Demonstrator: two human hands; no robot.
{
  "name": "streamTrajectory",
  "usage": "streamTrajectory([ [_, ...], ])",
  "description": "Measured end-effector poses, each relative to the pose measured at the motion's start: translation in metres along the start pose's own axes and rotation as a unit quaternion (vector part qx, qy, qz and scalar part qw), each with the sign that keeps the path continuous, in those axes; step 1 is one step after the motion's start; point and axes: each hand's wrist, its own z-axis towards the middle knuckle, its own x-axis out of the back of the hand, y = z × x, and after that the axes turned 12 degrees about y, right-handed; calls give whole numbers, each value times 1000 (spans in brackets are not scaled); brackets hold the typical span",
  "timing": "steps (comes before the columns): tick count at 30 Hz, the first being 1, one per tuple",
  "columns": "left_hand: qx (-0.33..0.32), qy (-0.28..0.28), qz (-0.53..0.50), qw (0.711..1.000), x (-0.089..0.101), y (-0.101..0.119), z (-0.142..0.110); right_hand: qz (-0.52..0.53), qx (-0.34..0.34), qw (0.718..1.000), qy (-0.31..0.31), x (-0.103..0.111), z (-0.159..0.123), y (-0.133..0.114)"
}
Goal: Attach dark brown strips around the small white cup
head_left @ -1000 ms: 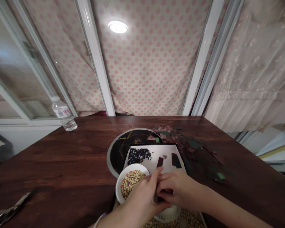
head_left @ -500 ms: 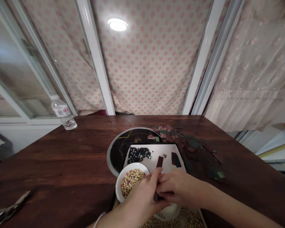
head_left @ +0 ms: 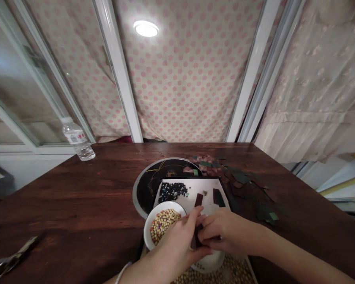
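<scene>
My left hand [head_left: 179,240] is closed round a dark strip [head_left: 197,235], its thumb and fingers on either side. My right hand [head_left: 225,230] meets it from the right with curled fingertips pressed together at the strip; what they pinch is hidden. By my left wrist stands a white bowl [head_left: 147,227] of cream, orange and purple beads [head_left: 164,221]. Under my hands a second white bowl [head_left: 213,264] shows in part, above a layer of tan beads [head_left: 233,270]. Beyond my fingers lies a black-rimmed white tray [head_left: 208,185] with black beads [head_left: 172,191] and dark strips [head_left: 199,200].
A round black tray [head_left: 142,189] with yellow thread lies partly beneath the white one. Dark green and brown scraps [head_left: 239,177] are spread to the right. A water bottle [head_left: 78,140] stands at the back left, and a metal tool [head_left: 12,260] lies at the left.
My right fingers have shifted slightly, and more of the dark strip shows between my hands. The view has tilted a little; the bowls and trays stay in place.
</scene>
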Motion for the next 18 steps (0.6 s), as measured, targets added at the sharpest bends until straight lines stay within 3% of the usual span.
streamTrajectory([
  [11,6,0,-16,1000,-2,-2,0,3,-28,1000,2,0,-10,3],
  [18,11,7,-18,1000,-2,-3,-1,77,-61,994,54,9,-15,2],
])
